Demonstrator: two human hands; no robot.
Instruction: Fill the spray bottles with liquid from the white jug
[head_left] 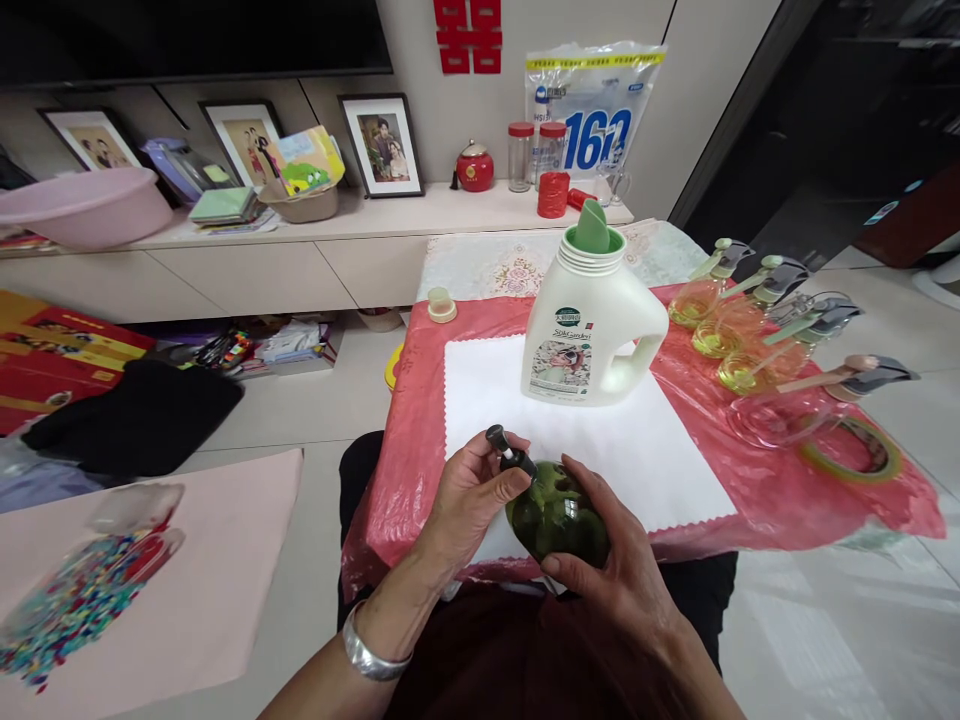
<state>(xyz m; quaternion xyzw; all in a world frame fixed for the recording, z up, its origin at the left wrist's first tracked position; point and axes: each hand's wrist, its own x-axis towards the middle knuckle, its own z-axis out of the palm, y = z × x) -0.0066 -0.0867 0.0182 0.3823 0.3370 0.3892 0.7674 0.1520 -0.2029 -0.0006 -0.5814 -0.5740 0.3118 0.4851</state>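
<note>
From my end, the right hand [626, 555] hides part of the green bottle [566, 520] and the left hand [469, 495] some of the black pump [517, 460]; I can't read the small print [559, 384] on the white jug [607, 300], and my view cuts off the television [187, 40], far left, and the beads [71, 610], near left

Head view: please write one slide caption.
Left hand holds the black pump, right hand the green bottle, near a white jug.

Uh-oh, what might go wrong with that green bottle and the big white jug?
The shiny green bottle might slip from the right hand at the table's near edge. The left hand pinches the black pump top, so a twist might tip the bottle. The white jug has no cap over its green spout; knocking it might spill anything inside.
</note>
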